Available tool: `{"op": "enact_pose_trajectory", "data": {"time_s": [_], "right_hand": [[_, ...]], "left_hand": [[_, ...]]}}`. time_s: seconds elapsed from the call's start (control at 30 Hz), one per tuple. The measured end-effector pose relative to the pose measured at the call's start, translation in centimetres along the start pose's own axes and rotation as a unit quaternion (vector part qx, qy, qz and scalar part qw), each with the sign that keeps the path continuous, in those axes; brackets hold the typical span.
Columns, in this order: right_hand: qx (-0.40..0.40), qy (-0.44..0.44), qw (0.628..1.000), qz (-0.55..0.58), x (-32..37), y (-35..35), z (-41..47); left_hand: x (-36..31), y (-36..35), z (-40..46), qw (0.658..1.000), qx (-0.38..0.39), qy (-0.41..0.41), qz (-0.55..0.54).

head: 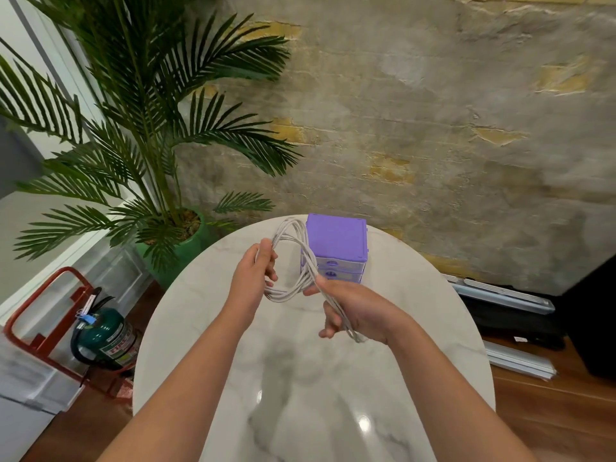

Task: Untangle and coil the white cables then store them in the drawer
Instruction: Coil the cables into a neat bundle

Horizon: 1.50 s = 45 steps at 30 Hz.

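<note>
Both hands hold the white cables in the air above the round marble table. Left hand pinches the looped bundle at its upper left; right hand is closed around the gathered strands, which run diagonally from the far loops down toward its wrist. Just beyond the loops, at the table's far edge, stands the purple drawer unit, nearer the right hand. Its drawer fronts look closed, so nothing inside shows. Storing the coil likely needs one hand freed to pull a drawer open.
</note>
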State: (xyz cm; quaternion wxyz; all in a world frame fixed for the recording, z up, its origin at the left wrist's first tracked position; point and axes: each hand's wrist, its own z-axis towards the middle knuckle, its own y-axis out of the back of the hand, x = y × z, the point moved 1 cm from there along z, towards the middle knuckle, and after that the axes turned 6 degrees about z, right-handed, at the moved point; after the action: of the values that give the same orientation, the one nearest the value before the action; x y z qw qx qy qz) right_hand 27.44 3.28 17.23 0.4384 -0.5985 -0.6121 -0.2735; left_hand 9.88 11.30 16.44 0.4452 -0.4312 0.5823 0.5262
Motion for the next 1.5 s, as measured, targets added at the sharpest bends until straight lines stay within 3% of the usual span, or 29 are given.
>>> {"op": "enact_pose_trajectory", "data": {"time_s": [0.23,0.33,0.5,0.6,0.77,0.9,1.0,1.1,1.27,1.37,1.5], "right_hand": [[-0.107,0.065,0.991,-0.049,-0.2,0.4,0.5],[-0.137,0.053,0.987,-0.071,-0.5,-0.4,0.7],[-0.176,0.094,0.965,-0.172,-0.8,-2.6,1.1],[-0.12,0.103,0.974,-0.163,-1.0,-3.4,0.9],[-0.038,0.005,0.981,-0.189,-1.2,-3.0,-0.1],[-0.041,-0.005,0.982,-0.186,0.2,-2.6,-0.4],[-0.116,0.023,0.985,-0.124,0.1,-3.5,0.4],[-0.174,0.097,0.967,-0.156,-1.0,-4.1,1.0],[-0.205,0.156,0.941,-0.218,-2.5,-3.8,1.0],[-0.208,0.151,0.947,-0.192,-2.5,-3.2,1.2],[-0.256,0.175,0.937,-0.159,-1.9,-2.5,1.3]], "left_hand": [[-0.1,0.6,0.4,0.969,0.155,0.104,-0.162],[0.0,-0.1,0.2,0.968,0.119,0.127,-0.18],[0.4,-1.1,-0.1,0.994,-0.028,0.102,0.011],[0.0,-1.2,0.0,0.993,-0.08,0.085,0.034],[-0.7,-0.8,0.5,0.988,-0.125,0.064,0.061],[-1.0,-0.7,0.5,0.991,-0.107,0.083,-0.008],[-1.2,-1.2,0.1,0.992,-0.093,0.077,-0.036],[-1.3,-1.5,-0.1,0.991,-0.113,0.064,-0.03],[-1.5,-0.2,0.7,0.987,-0.15,0.051,-0.023],[-1.3,-0.2,0.7,0.993,-0.112,0.047,-0.012],[-1.4,0.6,1.0,0.994,-0.004,0.103,-0.024]]}}
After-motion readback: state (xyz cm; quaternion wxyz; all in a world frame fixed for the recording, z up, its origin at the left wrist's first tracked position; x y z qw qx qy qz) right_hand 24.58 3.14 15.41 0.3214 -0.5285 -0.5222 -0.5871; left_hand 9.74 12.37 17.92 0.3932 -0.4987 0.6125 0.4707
